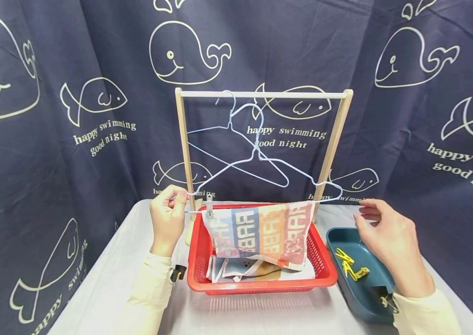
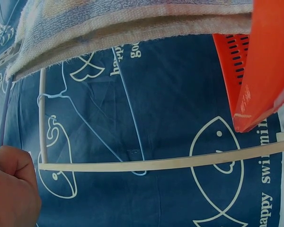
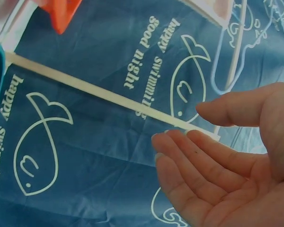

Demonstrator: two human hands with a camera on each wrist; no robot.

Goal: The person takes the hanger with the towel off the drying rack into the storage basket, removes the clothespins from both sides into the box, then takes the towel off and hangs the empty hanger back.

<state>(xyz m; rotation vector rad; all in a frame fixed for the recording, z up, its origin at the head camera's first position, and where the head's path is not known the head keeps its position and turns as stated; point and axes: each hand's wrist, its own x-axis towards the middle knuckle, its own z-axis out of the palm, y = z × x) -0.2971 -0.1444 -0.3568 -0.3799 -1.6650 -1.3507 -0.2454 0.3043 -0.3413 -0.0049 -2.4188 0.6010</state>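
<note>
My left hand (image 1: 168, 216) pinches the left end of a pale blue clothes hanger (image 1: 257, 151), held up in front of the rack. Over its lower bar hangs a small striped towel (image 1: 249, 232) with lettered blocks. A clip (image 1: 209, 206) grips the towel's left edge at the bar. In the left wrist view the towel's hem (image 2: 132, 33) crosses above the left hand (image 2: 14, 184). My right hand (image 1: 391, 242) is apart from the hanger's right end, above the teal tray. The right wrist view shows that hand (image 3: 217, 170) with bent, relaxed fingers and nothing between them.
A red basket (image 1: 261, 284) with more folded cloth stands below the towel. To its right, a teal tray (image 1: 357, 291) holds several yellow clips (image 1: 347, 265). Behind, a wooden rack (image 1: 331, 144) with a white rod (image 1: 295, 95) carries another blue hanger (image 1: 230, 122).
</note>
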